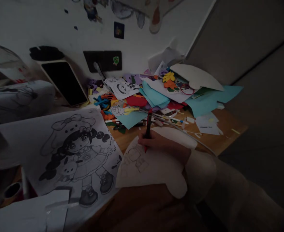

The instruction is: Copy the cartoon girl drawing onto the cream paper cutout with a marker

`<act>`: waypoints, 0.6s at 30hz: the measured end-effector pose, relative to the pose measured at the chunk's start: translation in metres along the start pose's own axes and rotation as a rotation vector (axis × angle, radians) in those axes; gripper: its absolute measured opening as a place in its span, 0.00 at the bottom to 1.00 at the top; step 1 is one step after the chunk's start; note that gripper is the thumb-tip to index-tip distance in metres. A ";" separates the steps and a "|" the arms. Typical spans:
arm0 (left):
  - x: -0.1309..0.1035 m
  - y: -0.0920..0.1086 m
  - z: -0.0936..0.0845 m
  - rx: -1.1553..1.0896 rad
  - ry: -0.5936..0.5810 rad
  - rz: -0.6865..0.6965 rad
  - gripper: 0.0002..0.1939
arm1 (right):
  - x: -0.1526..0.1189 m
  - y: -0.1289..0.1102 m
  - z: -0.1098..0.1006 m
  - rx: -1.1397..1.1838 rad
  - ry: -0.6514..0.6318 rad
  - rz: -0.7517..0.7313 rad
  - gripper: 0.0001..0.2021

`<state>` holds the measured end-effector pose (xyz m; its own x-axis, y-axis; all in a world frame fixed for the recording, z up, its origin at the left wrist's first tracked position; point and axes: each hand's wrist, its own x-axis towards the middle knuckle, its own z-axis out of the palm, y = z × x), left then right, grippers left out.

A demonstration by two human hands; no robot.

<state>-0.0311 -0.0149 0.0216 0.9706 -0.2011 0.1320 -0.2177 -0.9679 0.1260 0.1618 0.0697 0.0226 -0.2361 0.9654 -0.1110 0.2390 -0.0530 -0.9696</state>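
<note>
The right hand [160, 143] grips a red-and-black pen [148, 127] over a curved pale paper cutout [163, 167], just right of a shaded cartoon drawing [88, 158]. Faint figure outlines [135, 155] on the cutout's left look unfinished, its right bare; the left hand's state cannot be told in near shadow.

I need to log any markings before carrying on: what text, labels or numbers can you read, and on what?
None reads with certainty.
Clear bottle: red marks, too blurred.
Large drawing sheet: small dark squiggles beside the figure, illegible.
White paper scrap: tiny marks, unreadable.
Pen: no lettering discernible.
</note>
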 end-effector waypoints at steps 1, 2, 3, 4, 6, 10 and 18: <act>0.000 0.001 0.003 0.017 0.014 -0.004 0.22 | -0.001 -0.002 0.001 0.002 -0.017 -0.008 0.14; -0.001 0.001 0.007 0.044 0.037 -0.027 0.22 | -0.003 -0.005 0.003 0.008 -0.040 -0.023 0.13; -0.001 0.000 0.011 0.076 0.066 -0.060 0.22 | -0.005 -0.007 0.006 0.011 -0.076 -0.048 0.12; -0.002 -0.001 0.014 0.109 0.096 -0.094 0.22 | -0.007 -0.009 0.009 0.002 -0.111 -0.082 0.11; -0.004 -0.003 0.019 0.146 0.134 -0.143 0.22 | -0.011 -0.011 0.015 -0.034 -0.179 -0.171 0.10; -0.005 -0.003 0.021 0.119 0.132 -0.139 0.22 | -0.015 -0.007 0.024 -0.216 -0.251 -0.314 0.12; -0.005 0.000 0.024 0.118 0.185 -0.269 0.23 | -0.012 -0.002 0.022 -0.203 -0.236 -0.239 0.14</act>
<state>-0.0335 -0.0176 -0.0026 0.9544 0.0835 0.2867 0.0670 -0.9955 0.0670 0.1435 0.0530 0.0213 -0.5123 0.8578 0.0423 0.3270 0.2404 -0.9139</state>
